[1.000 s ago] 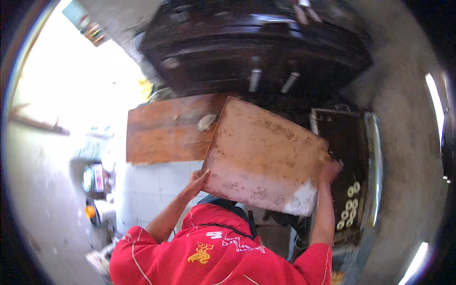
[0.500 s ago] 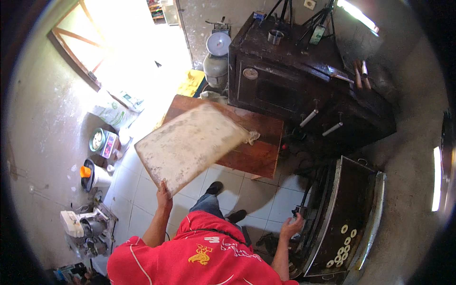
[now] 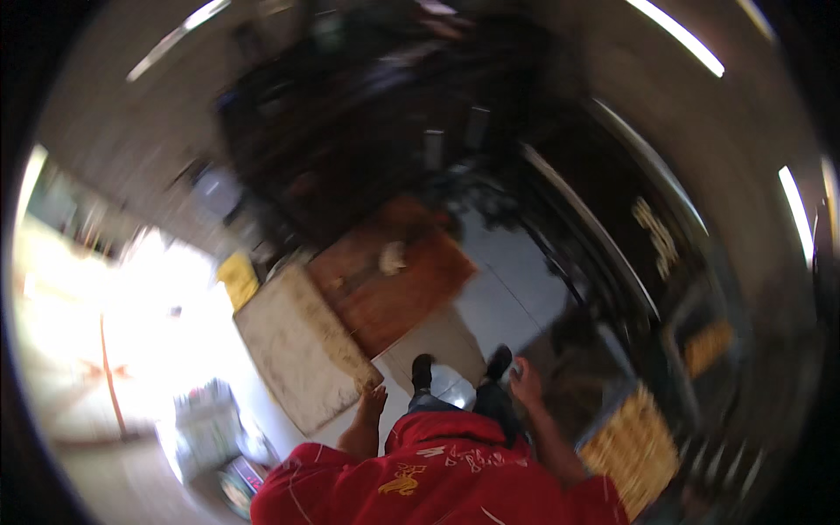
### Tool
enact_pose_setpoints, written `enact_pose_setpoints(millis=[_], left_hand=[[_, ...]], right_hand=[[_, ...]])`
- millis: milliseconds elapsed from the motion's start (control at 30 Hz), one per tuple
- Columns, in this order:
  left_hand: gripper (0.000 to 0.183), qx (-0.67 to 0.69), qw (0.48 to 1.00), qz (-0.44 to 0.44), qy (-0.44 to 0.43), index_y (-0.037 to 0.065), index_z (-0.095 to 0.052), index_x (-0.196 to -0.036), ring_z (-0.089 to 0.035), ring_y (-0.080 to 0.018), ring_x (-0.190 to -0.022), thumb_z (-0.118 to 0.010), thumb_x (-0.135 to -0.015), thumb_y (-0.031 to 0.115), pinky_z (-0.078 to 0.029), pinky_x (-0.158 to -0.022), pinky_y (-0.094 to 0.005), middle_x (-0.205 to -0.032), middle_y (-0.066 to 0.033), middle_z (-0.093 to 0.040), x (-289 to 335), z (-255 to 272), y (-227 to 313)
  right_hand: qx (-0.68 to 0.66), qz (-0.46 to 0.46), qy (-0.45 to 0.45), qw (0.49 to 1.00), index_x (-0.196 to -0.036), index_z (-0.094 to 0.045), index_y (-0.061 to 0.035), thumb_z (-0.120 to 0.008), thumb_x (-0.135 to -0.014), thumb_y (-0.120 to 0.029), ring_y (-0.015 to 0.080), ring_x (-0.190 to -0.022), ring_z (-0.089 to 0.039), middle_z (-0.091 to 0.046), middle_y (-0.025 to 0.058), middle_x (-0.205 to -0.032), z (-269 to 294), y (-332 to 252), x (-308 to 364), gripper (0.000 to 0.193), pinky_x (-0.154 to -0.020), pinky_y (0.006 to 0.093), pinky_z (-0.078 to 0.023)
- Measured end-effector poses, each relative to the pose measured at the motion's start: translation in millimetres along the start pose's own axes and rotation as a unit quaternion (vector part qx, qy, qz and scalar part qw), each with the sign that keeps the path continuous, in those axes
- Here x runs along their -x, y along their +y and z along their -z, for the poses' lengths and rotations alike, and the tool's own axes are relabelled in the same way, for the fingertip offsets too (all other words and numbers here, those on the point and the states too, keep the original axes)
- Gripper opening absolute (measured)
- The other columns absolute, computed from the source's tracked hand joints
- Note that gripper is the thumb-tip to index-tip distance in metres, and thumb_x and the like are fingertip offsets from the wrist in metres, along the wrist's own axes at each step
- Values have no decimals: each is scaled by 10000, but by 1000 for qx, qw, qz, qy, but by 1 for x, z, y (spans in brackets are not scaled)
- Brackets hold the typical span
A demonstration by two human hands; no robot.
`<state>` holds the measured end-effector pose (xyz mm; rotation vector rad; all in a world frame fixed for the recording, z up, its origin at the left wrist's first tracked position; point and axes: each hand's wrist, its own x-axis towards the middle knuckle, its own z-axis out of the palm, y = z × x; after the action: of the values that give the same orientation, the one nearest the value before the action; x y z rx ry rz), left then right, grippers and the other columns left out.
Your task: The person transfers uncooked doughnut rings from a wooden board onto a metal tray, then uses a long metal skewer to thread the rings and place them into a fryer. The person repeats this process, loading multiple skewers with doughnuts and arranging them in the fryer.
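Note:
My left hand (image 3: 374, 400) is at the near right corner of a large, pale, stained baking tray (image 3: 302, 346), with its fingers closed on the edge. The tray is a flat rectangle lying partly across the left side of a reddish-brown wooden table (image 3: 420, 289); whether it touches the tabletop I cannot tell. A small crumpled pale cloth (image 3: 392, 257) lies on the table. Low on the right, my right hand (image 3: 525, 382) hangs beside my leg with its fingers curled. Motion blur hides whether anything is in it.
A dark oven (image 3: 350, 131) stands behind the table. On the right is a long dark trough (image 3: 612, 210) with several pale rings (image 3: 656, 236) in it. A yellow woven-looking panel (image 3: 632, 451) is near my right arm. Yellow material (image 3: 237, 280) lies by the bright doorway.
My view has swung to the right and blurred. The tray, still in my left hand, now sits further left and more upright in view. My right hand stays low at my side.

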<state>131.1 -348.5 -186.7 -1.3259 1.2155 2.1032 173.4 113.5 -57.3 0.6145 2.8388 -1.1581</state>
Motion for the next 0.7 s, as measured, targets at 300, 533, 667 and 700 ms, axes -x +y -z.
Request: enact_pose_setpoints(millis=[300,533,667,700], left_hand=[[509,-433,871,86,-215,5,-573,-1331,-700,-306,-1007,-490,-1097,449,-571,-872,-481,-1145,-195,-720,-7,-120,-24],[409,-684,462,-8,-564,59,-614,-1313,-688,-207,-979,-547,-1101,402,-560,-850,-357,-1144,-127,-705,120,-277,-202],[456,-722,293,-9,-626,86,-589,-1400,-665,-212,-1103,-575,-1092,422,-542,-963,-376,-1307,-92,-652,237,-289,-316],[552,-727,262,27,-634,85,-499,-1488,-614,-235,-1219,-577,-1083,453,-517,-1012,-413,-1418,-105,-579,266,-282,-346]], right_hand=[[-75,-268,377,883,-1143,-673,-76,-603,-1007,-146,384,-882,-714,-709,203,-1001,33,14,238,168,-784,460,-570],[84,-555,729,391,-1188,-603,-8,-577,-982,-105,368,-845,-644,-659,212,-958,10,19,475,229,-806,467,-508],[32,-731,670,125,-1307,-552,28,-583,-990,-191,409,-1162,-589,-613,250,-1281,-18,39,598,387,-1026,529,-438],[-56,-715,690,92,-1364,-534,13,-601,-999,-240,415,-1246,-555,-580,241,-1375,-35,49,639,449,-1061,534,-424]])
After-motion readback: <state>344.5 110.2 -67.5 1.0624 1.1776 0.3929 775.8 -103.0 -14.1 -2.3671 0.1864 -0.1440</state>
